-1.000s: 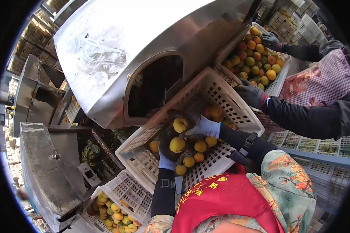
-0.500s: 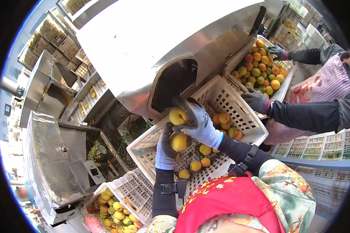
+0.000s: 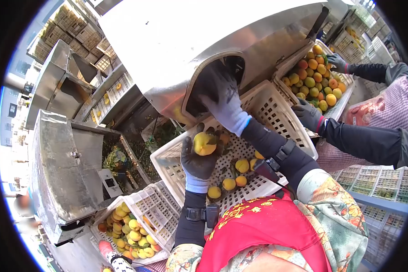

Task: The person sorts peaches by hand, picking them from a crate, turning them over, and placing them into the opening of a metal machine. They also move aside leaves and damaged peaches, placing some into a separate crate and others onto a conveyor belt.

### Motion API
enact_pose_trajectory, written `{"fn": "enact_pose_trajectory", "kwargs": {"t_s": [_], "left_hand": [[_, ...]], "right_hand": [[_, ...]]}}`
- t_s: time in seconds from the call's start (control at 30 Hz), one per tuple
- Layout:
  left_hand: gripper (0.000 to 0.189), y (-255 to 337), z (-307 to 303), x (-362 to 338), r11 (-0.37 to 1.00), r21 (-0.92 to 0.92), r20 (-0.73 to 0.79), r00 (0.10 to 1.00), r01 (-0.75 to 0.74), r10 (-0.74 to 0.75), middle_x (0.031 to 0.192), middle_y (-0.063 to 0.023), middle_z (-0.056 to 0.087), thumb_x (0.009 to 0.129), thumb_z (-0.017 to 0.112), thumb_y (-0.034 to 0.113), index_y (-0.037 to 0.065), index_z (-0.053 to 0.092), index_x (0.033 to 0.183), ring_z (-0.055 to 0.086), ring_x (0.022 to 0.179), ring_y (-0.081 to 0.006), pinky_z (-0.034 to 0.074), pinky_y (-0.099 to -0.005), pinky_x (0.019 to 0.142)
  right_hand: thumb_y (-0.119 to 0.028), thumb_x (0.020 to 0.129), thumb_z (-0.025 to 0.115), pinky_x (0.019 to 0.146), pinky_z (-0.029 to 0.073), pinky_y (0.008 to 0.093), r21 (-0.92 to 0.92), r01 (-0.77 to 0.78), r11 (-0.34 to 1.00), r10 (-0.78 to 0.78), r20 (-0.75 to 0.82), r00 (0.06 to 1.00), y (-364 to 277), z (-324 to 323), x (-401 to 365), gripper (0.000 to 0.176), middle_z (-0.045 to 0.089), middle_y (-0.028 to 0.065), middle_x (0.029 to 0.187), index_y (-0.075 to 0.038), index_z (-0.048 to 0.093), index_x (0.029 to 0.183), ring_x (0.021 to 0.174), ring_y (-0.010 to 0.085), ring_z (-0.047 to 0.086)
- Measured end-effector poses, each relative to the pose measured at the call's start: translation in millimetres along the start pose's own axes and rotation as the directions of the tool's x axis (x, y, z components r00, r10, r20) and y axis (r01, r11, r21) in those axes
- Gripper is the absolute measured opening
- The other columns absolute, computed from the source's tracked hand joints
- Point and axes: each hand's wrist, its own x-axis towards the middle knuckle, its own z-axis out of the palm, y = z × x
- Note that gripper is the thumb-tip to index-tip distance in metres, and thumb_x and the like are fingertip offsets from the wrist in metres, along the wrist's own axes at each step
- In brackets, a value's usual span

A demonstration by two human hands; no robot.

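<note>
My left hand (image 3: 197, 164), in a grey-and-black work glove, is cupped palm up around a yellow peach (image 3: 205, 143) above a white plastic crate (image 3: 167, 158). Inside the dark arched opening (image 3: 196, 97) of a metal machine is my right hand (image 3: 224, 97). Its fingers are in shadow, so whether they hold a fruit does not show. Several peaches (image 3: 229, 183) lie at the bottom of the crate below my hands, partly covered by my right forearm.
The machine's metal hood (image 3: 167, 50) rises in front. At right a co-worker's gloved hands (image 3: 309, 115) rest by a crate of peaches (image 3: 319, 77). Another peach-filled crate (image 3: 145, 213) stands lower left, beside a metal cabinet (image 3: 63, 181). Stacked crates (image 3: 72, 34) are at the back.
My right hand has moved from beside the fruit up into the machine opening. One peach shows in my left hand now, where two were between my hands before.
</note>
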Motion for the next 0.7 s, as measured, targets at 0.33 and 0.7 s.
{"fn": "enact_pose_trajectory", "kwargs": {"t_s": [0.33, 0.7], "left_hand": [[0.051, -8, 24, -6, 0.998, -0.011, 0.051, 0.997, 0.062, -0.061, 0.129, -0.0106, 0.053, 0.095, 0.045, 0.048, 0.008, 0.049, 0.126, 0.051, 0.118, -0.0268, 0.037, -0.0435, 0.105], [0.043, -16, 29, 2, 0.999, -0.031, 0.233, 0.972, 0.037, -0.029, 0.134, -0.0119, 0.048, 0.099, 0.039, 0.034, 0.004, 0.046, 0.129, 0.048, 0.121, -0.0232, 0.033, -0.0397, 0.108]], "right_hand": [[-0.035, 0.068, 0.075, 0.104, 0.03, 0.0493, 0.171, -0.012, 0.985, -0.045, 0.33, 0.943, -22, -33, -93, 0.082, 0.049, 0.0182, 0.13, -0.008, 0.041, 0.137, 0.118, 0.0391, 0.045], [-0.038, 0.06, 0.08, 0.104, 0.03, 0.048, -0.001, -0.011, 1.0, 0.011, 0.19, 0.982, -44, -45, -82, 0.094, 0.054, 0.0147, 0.122, -0.004, 0.04, 0.138, 0.114, 0.0328, 0.049]]}}
